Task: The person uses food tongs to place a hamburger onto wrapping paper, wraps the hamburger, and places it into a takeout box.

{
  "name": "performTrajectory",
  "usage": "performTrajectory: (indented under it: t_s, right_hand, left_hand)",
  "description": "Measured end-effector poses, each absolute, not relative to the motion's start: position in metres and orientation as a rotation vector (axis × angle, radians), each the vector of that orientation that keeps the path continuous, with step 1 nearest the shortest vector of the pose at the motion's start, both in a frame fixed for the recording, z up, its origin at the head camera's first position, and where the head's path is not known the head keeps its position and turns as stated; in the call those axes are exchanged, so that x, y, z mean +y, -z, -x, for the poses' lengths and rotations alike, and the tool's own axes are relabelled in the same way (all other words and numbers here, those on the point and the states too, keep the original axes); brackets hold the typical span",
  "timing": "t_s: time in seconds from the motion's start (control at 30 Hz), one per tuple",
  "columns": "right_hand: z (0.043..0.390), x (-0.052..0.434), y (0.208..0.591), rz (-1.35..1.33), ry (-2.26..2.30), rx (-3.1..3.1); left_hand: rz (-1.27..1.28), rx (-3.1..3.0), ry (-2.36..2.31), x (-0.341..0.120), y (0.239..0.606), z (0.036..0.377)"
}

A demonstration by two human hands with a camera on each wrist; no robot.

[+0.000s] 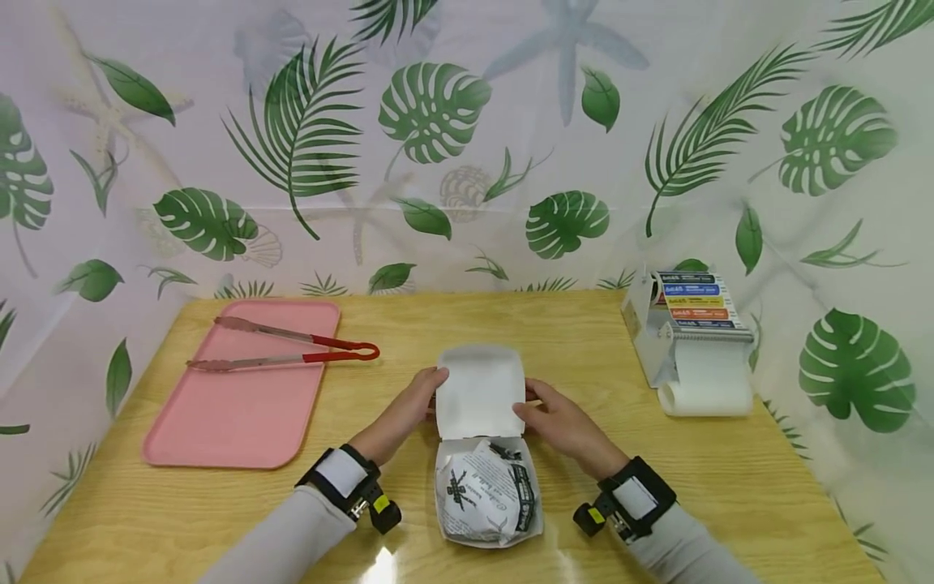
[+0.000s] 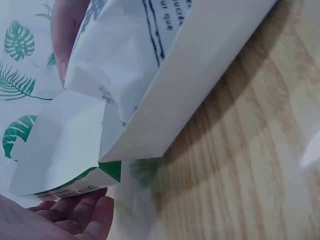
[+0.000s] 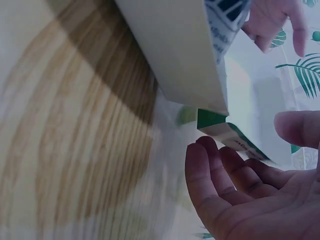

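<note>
A white takeaway burger box point(image 1: 481, 391) stands with its lid folded back in the middle of the table. In its base lies a burger-shaped bundle in printed paper point(image 1: 481, 495). My left hand point(image 1: 419, 393) holds the lid's left edge, the thumb at the rim and the fingers bent under it in the left wrist view. On the other side my right hand point(image 1: 556, 418) holds the lid's right edge. Its thumb lies over the inner face, and its fingers point(image 3: 235, 170) curve beneath the lid, whose outer side has a green border.
A pink tray point(image 1: 241, 422) is at the left, with red-handled tongs point(image 1: 339, 349) lying across it and past its right edge. At the back right stands a dispenser point(image 1: 689, 312) with colourful labels and a white roll point(image 1: 706, 399). A leaf-print cloth point(image 1: 467, 162) hangs behind the wooden table point(image 1: 350, 535).
</note>
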State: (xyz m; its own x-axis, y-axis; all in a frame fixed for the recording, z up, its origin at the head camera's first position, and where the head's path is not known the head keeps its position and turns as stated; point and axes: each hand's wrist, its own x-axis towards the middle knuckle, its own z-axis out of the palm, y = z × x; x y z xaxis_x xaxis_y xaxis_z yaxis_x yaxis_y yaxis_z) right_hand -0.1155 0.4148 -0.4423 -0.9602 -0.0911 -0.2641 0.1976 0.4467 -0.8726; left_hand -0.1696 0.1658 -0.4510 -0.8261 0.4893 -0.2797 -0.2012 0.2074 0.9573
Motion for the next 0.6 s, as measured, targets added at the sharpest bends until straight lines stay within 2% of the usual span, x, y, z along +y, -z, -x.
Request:
performTrajectory:
  t_s: [0.13, 0.23, 0.37, 0.6]
  right_hand:
    - [0.111, 0.416, 0.435, -0.093, 1.541, 2.439]
    - [0.105, 0.42, 0.426, -0.055, 1.546, 2.453]
    - [0.091, 0.425, 0.417, 0.076, 1.51, 2.493]
    - [0.059, 0.429, 0.412, 0.356, 1.417, 2.482]
  left_hand:
    - [-0.34, 2.014, -1.643, 0.165, 0.442, 0.164]
    - [-0.49, 2.085, -1.584, 0.161, 0.433, 0.157]
    - [-0.716, 2.189, -1.452, 0.15, 0.425, 0.145]
    - [-0.867, 2.317, -1.23, 0.13, 0.422, 0.113]
